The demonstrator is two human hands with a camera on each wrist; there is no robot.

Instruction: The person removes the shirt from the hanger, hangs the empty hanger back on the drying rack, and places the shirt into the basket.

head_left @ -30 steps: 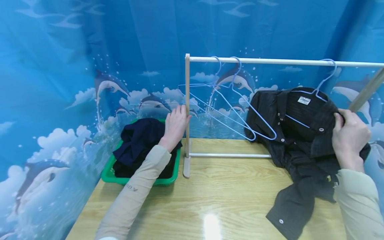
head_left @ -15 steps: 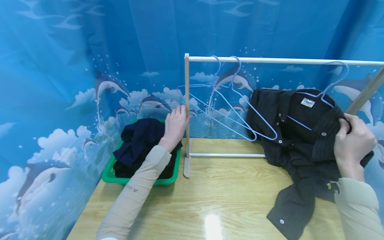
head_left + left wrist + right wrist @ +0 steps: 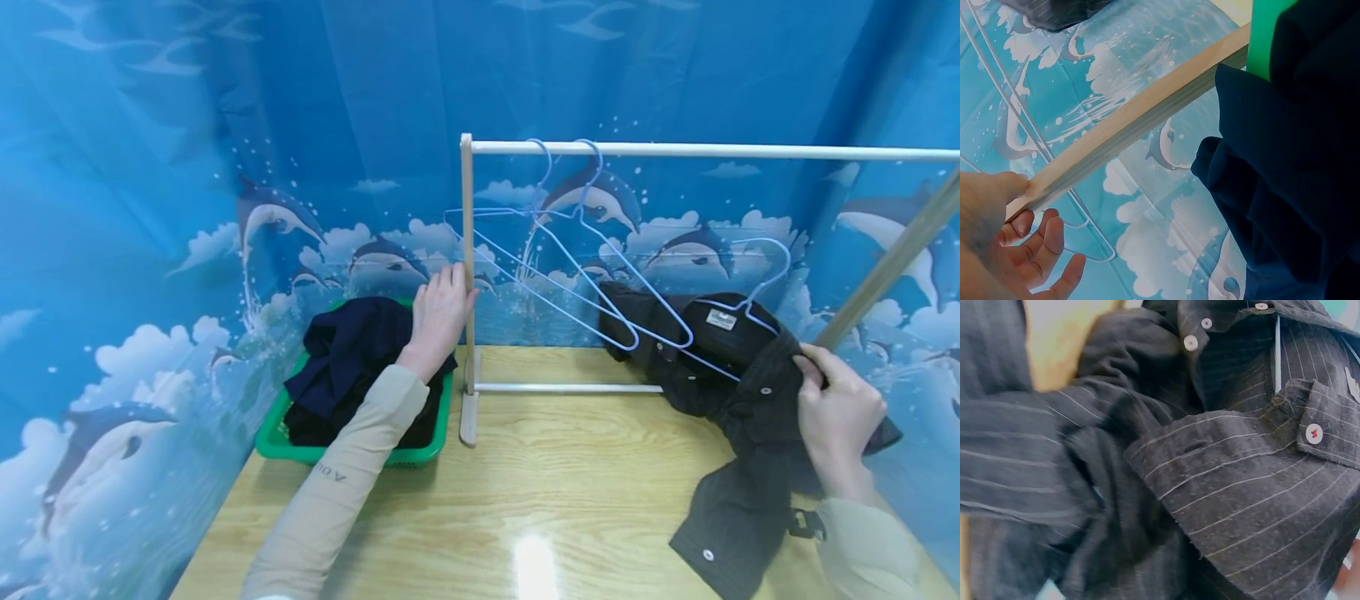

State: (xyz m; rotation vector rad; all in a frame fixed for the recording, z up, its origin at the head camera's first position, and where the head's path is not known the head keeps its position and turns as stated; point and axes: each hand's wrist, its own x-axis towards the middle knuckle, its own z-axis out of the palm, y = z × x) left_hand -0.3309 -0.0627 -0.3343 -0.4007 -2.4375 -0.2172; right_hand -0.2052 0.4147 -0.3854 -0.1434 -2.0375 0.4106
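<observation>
We're likely unhanging the shirt point(image 3: 761, 425), on its hanger point(image 3: 747, 307) below the rail point(image 3: 712, 151).
Our right hand point(image 3: 838, 407) grips it, our left hand point(image 3: 439, 312) the post point(image 3: 468, 217); next likely calls for freeing the hanger.

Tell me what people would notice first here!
Probably the big blue dolphin backdrop behind everything. Next comes the dark striped shirt at the right, held by the right hand, with a blue hanger in its neck opening. The bright green basket of dark clothes also stands out, at the left on the wooden table.
</observation>
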